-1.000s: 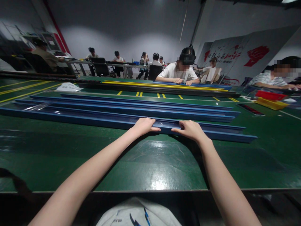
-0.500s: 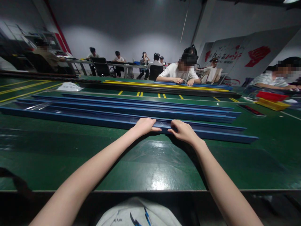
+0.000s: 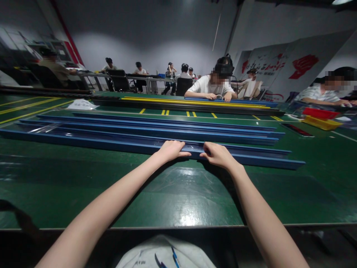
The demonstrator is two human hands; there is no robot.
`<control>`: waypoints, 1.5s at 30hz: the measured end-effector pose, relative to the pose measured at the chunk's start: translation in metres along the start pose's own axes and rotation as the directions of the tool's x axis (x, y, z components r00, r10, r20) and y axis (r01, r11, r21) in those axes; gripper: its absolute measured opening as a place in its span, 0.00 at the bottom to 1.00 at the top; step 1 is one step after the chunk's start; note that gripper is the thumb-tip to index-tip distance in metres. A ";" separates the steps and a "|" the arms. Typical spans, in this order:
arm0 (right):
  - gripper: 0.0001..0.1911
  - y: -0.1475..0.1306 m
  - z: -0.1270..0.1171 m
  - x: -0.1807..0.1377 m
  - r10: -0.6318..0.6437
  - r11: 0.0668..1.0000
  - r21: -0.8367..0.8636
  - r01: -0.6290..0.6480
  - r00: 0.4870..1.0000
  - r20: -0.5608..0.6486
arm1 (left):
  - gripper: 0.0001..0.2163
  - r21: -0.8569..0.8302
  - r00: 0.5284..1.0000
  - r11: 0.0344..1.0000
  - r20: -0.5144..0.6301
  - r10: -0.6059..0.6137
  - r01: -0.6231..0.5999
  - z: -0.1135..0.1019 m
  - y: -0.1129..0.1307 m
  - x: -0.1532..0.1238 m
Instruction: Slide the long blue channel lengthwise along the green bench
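Note:
Several long blue channel strips lie side by side across the green table point(image 3: 181, 197). My left hand point(image 3: 170, 150) grips the nearest blue strip point(image 3: 83, 140) near its middle, fingers curled over its top edge and thumb along the front. My right hand point(image 3: 218, 154) grips the same strip just to the right, fingers wrapped over the edge. The two hands are about a hand's width apart. Behind this strip, more blue strips point(image 3: 156, 124) run parallel to it.
At the far side a person in a white shirt point(image 3: 212, 86) works on yellow and blue strips point(image 3: 192, 101). Red and yellow trays point(image 3: 320, 118) sit at the right near another person point(image 3: 320, 93). A white paper point(image 3: 81, 104) lies far left. More people sit at back tables.
My right hand has slid a little left along the nearest blue strip, closer to my left hand. My left hand has stayed in place.

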State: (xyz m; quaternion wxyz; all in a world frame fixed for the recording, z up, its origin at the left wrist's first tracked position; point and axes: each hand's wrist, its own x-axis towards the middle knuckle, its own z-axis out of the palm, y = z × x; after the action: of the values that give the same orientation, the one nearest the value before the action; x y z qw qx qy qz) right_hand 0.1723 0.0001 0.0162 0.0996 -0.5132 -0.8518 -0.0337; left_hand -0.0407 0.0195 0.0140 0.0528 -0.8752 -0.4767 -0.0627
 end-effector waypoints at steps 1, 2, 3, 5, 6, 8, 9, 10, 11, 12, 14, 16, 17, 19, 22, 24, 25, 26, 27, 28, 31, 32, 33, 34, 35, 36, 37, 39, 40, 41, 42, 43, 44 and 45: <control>0.10 0.000 -0.001 0.000 0.001 1.000 -0.001 -0.001 1.000 0.002 | 0.22 0.002 1.000 1.000 -0.005 0.010 -0.010 0.000 0.000 0.000; 0.10 -0.001 -0.002 0.000 0.001 1.000 -0.004 -0.001 1.000 0.003 | 0.22 0.004 1.000 1.000 -0.012 0.021 -0.021 0.000 0.000 -0.001; 0.10 -0.001 -0.002 0.000 0.003 1.000 -0.007 -0.003 1.000 0.006 | 0.21 0.004 0.999 0.999 -0.020 0.032 -0.032 0.000 0.000 -0.001; 0.10 -0.001 -0.004 0.000 0.010 1.000 -0.017 -0.010 1.000 0.012 | 0.21 0.001 0.998 0.999 -0.037 0.051 -0.051 -0.001 0.000 -0.001; 0.10 -0.001 -0.005 0.000 0.015 1.000 -0.023 -0.015 1.000 0.014 | 0.21 0.001 0.997 0.998 -0.044 0.057 -0.057 -0.001 0.000 -0.001; 0.10 0.001 -0.006 -0.002 0.029 0.999 -0.035 -0.028 1.000 0.013 | 0.21 0.005 0.996 0.998 -0.055 0.066 -0.066 -0.002 0.001 -0.002; 0.10 0.002 -0.007 -0.003 0.038 0.998 -0.040 -0.038 0.999 0.012 | 0.20 0.009 0.996 0.997 -0.060 0.072 -0.071 -0.002 0.002 -0.002; 0.10 0.003 -0.008 -0.004 0.050 0.998 -0.045 -0.049 0.999 0.014 | 0.20 0.012 0.995 0.997 -0.067 0.079 -0.078 -0.002 0.002 -0.002; 0.10 0.005 -0.009 -0.005 0.063 0.997 -0.050 -0.062 0.998 0.016 | 0.19 0.016 0.993 0.996 -0.075 0.088 -0.087 -0.003 0.001 -0.002; 0.10 0.006 -0.010 -0.007 0.078 0.996 -0.054 -0.077 0.997 0.020 | 0.19 0.021 0.991 0.995 -0.084 0.099 -0.098 -0.003 0.001 -0.002; 0.10 0.010 -0.011 -0.009 0.100 0.993 -0.062 -0.098 0.995 0.021 | 0.18 0.031 0.988 0.993 -0.102 0.118 -0.115 -0.003 -0.001 -0.002; 0.10 0.012 -0.012 -0.010 0.112 0.992 -0.065 -0.111 0.994 0.017 | 0.17 0.030 0.986 0.992 -0.112 0.125 -0.122 -0.004 -0.003 -0.002; 0.10 0.013 -0.012 -0.011 0.116 0.991 -0.065 -0.115 0.993 0.016 | 0.17 0.022 0.986 0.992 -0.111 0.122 -0.121 -0.006 -0.005 -0.002; 0.10 0.014 -0.012 -0.011 0.120 0.991 -0.062 -0.119 0.993 0.015 | 0.17 -0.009 0.990 0.994 -0.085 0.109 -0.111 -0.009 -0.008 -0.001; 0.10 0.014 -0.012 -0.012 0.116 0.991 -0.061 -0.116 0.993 0.009 | 0.17 -0.042 0.997 0.996 -0.007 0.078 -0.078 -0.016 -0.011 -0.001; 0.10 0.014 -0.012 -0.012 0.110 0.992 -0.065 -0.110 0.994 0.006 | 0.16 -0.041 0.998 0.998 0.035 0.054 -0.052 -0.020 -0.013 0.000; 0.10 0.014 -0.013 -0.012 0.109 0.992 -0.067 -0.108 0.994 0.005 | 0.16 -0.039 0.998 0.998 0.050 0.044 -0.042 -0.022 -0.013 0.000; 0.10 0.014 -0.013 -0.012 0.108 0.992 -0.069 -0.108 0.994 0.003 | 0.15 -0.036 0.998 0.999 0.060 0.037 -0.035 -0.023 -0.014 0.000; 0.10 0.014 -0.013 -0.012 0.107 0.992 -0.069 -0.107 0.994 0.000 | 0.14 -0.034 0.997 0.999 0.067 0.033 -0.031 -0.024 -0.014 0.000; 0.10 0.014 -0.013 -0.012 0.106 0.992 -0.068 -0.106 0.994 -0.002 | 0.14 -0.032 0.997 0.999 0.071 0.032 -0.030 -0.025 -0.014 0.000; 0.10 0.015 -0.012 -0.012 0.101 0.993 -0.066 -0.101 0.995 -0.002 | 0.14 -0.028 0.996 0.999 0.081 0.026 -0.024 -0.026 -0.013 0.000; 0.10 0.015 -0.012 -0.012 0.100 0.993 -0.067 -0.100 0.995 -0.001 | 0.14 -0.026 0.996 0.999 0.086 0.024 -0.022 -0.026 -0.013 0.000; 0.11 0.015 -0.011 -0.012 0.099 0.993 -0.068 -0.098 0.995 -0.001 | 0.14 -0.024 0.996 1.000 0.090 0.023 -0.021 -0.026 -0.012 0.000; 0.11 0.015 -0.011 -0.012 0.097 0.993 -0.068 -0.096 0.995 -0.002 | 0.14 -0.020 0.995 1.000 0.092 0.023 -0.021 -0.026 -0.012 0.000; 0.11 0.016 -0.011 -0.012 0.093 0.993 -0.068 -0.093 0.996 -0.004 | 0.14 -0.017 0.995 1.000 0.094 0.025 -0.024 -0.026 -0.012 0.000; 0.11 0.016 -0.011 -0.012 0.088 0.994 -0.067 -0.089 0.996 -0.007 | 0.14 -0.015 0.995 1.000 0.094 0.028 -0.027 -0.026 -0.012 0.000; 0.11 0.016 -0.010 -0.012 0.084 0.994 -0.067 -0.085 0.996 -0.012 | 0.15 -0.013 0.995 1.000 0.093 0.029 -0.028 -0.026 -0.011 0.000; 0.11 0.017 -0.010 -0.012 0.076 0.995 -0.068 -0.077 0.997 -0.025 | 0.15 -0.011 0.996 1.000 0.086 0.026 -0.025 -0.025 -0.011 0.000; 0.11 0.017 -0.010 -0.012 0.070 0.995 -0.069 -0.072 0.997 -0.032 | 0.15 -0.011 0.996 1.000 0.083 0.024 -0.024 -0.025 -0.011 0.000; 0.11 0.016 -0.009 -0.012 0.064 0.995 -0.070 -0.067 0.997 -0.037 | 0.15 -0.010 0.996 1.000 0.081 0.025 -0.024 -0.024 -0.011 0.000; 0.11 0.015 -0.009 -0.012 0.057 0.996 -0.069 -0.060 0.998 -0.040 | 0.15 -0.007 0.997 1.000 0.078 0.026 -0.025 -0.024 -0.011 0.000; 0.11 0.014 -0.009 -0.011 0.048 0.996 -0.068 -0.051 0.998 -0.043 | 0.15 -0.006 0.997 1.000 0.078 0.027 -0.026 -0.023 -0.011 0.001; 0.12 0.012 -0.008 -0.011 0.038 0.997 -0.067 -0.041 0.998 -0.044 | 0.15 -0.003 0.997 1.000 0.079 0.027 -0.027 -0.023 -0.010 0.001; 0.12 0.010 -0.007 -0.010 0.023 0.997 -0.066 -0.026 0.999 -0.046 | 0.15 0.000 0.996 1.000 0.081 0.028 -0.028 -0.023 -0.010 0.001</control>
State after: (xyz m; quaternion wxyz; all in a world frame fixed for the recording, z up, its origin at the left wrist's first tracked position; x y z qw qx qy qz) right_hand 0.1864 -0.0055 0.0208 0.1021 -0.5258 -0.8413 -0.0726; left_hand -0.0500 0.0218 0.0372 0.0347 -0.8836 -0.4663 -0.0263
